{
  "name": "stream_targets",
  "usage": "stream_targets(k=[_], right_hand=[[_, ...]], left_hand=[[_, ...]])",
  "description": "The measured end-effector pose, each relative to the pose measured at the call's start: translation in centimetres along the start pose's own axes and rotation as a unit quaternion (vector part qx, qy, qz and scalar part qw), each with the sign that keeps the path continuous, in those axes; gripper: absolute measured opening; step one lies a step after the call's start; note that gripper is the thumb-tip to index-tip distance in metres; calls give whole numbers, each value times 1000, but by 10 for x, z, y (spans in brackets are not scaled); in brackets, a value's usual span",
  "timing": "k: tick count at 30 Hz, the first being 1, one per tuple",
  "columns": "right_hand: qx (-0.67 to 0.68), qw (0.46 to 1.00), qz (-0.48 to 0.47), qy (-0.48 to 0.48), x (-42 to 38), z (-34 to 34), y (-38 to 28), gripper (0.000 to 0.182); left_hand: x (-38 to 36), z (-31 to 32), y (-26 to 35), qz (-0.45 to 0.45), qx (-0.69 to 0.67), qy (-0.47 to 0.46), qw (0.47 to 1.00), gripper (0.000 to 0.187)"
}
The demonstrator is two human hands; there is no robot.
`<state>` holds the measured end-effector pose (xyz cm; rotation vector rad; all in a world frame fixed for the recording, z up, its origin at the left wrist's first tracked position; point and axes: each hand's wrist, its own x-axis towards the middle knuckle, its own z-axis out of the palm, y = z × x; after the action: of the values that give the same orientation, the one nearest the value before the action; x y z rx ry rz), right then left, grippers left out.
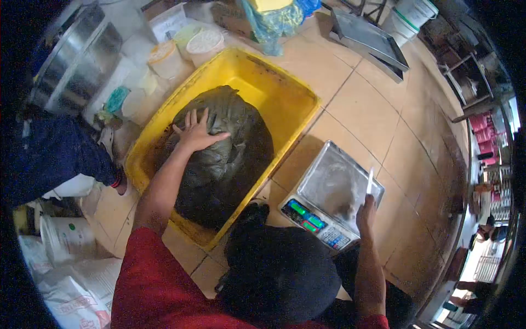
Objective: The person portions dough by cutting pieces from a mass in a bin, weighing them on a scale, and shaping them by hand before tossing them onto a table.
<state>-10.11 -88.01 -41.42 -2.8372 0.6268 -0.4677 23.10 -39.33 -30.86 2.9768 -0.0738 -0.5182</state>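
A large mound of dark greenish-black dough (230,164) fills much of a yellow plastic tub (298,90) on the floor. Spread flat on top of the dough is my left hand (198,133), fingers apart. My right hand (367,213) is closed around the handle of a knife (370,180), its pale narrow blade pointing away from me. Just beside that hand stands a digital scale (315,222) with lit green and red displays. Its metal pan (334,183) carries dusty smears. The knife's handle is mostly hidden by my fingers.
Metal trays (372,41) and a white bucket (408,19) stand at the far right. Lidded tubs (205,44) and a big steel bowl (76,60) are at the upper left. Another person's leg (60,156) is close to the tub's left side. Plastic sacks (76,296) lie lower left.
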Motion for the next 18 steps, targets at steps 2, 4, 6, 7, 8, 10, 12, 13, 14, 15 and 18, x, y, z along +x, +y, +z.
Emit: stream_targets(k=[2,4,6,7,8,10,12,13,14,15,18], right_hand=[[53,993,55,-94,58,-48,-91,36],[94,983,39,-155,109,-70,-177,40],[125,973,-88,-172,146,-47,-232,35],[149,963,-144,-175,159,-29,-256,32],[76,951,-165,-252,171,-16,-286,33],[-3,916,-228,-330,183,7,-340,33],[21,897,-264,-354,178,21,-376,29],[53,891,-256,-370,173,24,-389,27],[50,882,-278,-376,165,35,-399,30],[47,873,-300,-382,154,51,-408,34],[136,834,-349,-405,145,42,-402,36]], left_hand=[[8,9,-3,13,-10,30,999,118],[33,20,-7,41,-50,79,995,119],[50,18,-5,65,15,17,998,107],[52,19,-5,76,48,-17,996,102],[50,11,-8,104,-14,-112,988,93],[41,-24,-14,158,-133,-287,935,76],[15,-37,-28,81,-271,-345,895,59],[-9,-53,-31,34,-335,-360,870,56],[-29,-57,-35,-12,-397,-373,838,52],[-39,-34,-56,125,-413,-275,859,48],[-70,41,-117,326,-473,-64,816,37]])
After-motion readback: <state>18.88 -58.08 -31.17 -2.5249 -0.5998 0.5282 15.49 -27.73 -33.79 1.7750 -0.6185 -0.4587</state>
